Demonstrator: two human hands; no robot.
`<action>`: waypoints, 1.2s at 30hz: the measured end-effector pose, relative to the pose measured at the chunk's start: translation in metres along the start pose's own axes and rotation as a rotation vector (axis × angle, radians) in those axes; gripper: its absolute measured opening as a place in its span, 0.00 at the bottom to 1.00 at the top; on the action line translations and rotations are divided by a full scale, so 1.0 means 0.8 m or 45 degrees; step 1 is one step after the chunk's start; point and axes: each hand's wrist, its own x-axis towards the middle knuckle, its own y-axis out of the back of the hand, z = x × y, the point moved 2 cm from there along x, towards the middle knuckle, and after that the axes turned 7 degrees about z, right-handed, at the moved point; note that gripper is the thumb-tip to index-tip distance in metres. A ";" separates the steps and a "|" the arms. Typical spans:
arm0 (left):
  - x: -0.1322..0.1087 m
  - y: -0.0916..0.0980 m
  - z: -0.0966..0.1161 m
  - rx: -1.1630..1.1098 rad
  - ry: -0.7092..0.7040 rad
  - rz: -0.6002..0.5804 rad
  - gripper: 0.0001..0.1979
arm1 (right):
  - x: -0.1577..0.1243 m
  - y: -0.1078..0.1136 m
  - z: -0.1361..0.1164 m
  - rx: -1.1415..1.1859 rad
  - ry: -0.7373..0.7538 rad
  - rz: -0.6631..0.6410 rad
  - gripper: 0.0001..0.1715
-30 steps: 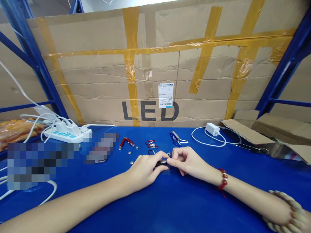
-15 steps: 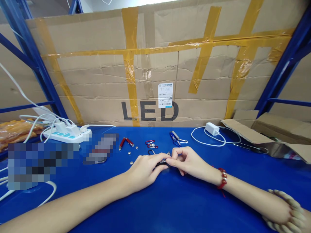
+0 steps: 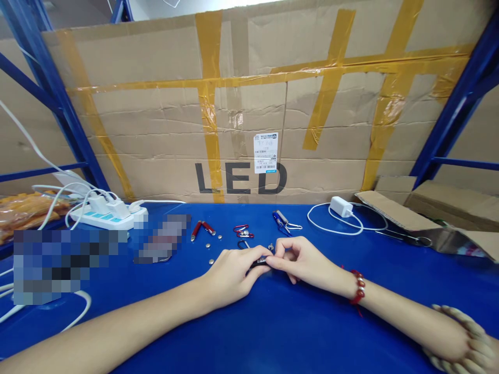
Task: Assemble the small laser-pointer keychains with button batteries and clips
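Note:
My left hand (image 3: 234, 272) is closed around a small black object (image 3: 260, 261), with thumb and fingers on its sides. The thumb and index finger of my right hand (image 3: 298, 258) are pinched at the right end of that object. A tiny metal piece (image 3: 271, 247) lies just behind my fingertips. Beyond my hands are red carabiners (image 3: 240, 227) and a black hooked clip (image 3: 242, 244). Two red cylinders (image 3: 208, 228) lie to the left, near several silver button cells (image 3: 211, 262). Blue and silver cylinders with clips (image 3: 281, 218) lie farther back.
A white power strip (image 3: 111, 215) with cables is at the left, beside blurred items. A white charger (image 3: 341, 206) with a coiled cable sits at the back right, near an open cardboard box (image 3: 405, 215). A large carton (image 3: 241, 114) stands behind the blue table (image 3: 249, 332).

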 end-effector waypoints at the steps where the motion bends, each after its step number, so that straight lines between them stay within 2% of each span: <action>1: 0.000 0.000 0.000 0.003 -0.001 -0.003 0.08 | 0.000 0.000 0.000 -0.002 0.002 -0.002 0.22; 18: 0.000 -0.001 -0.001 0.046 -0.036 0.018 0.07 | -0.001 -0.002 0.000 -0.027 0.020 -0.022 0.22; 36: 0.001 -0.001 0.001 0.080 -0.041 -0.039 0.07 | -0.002 -0.002 0.000 -0.059 0.056 -0.040 0.23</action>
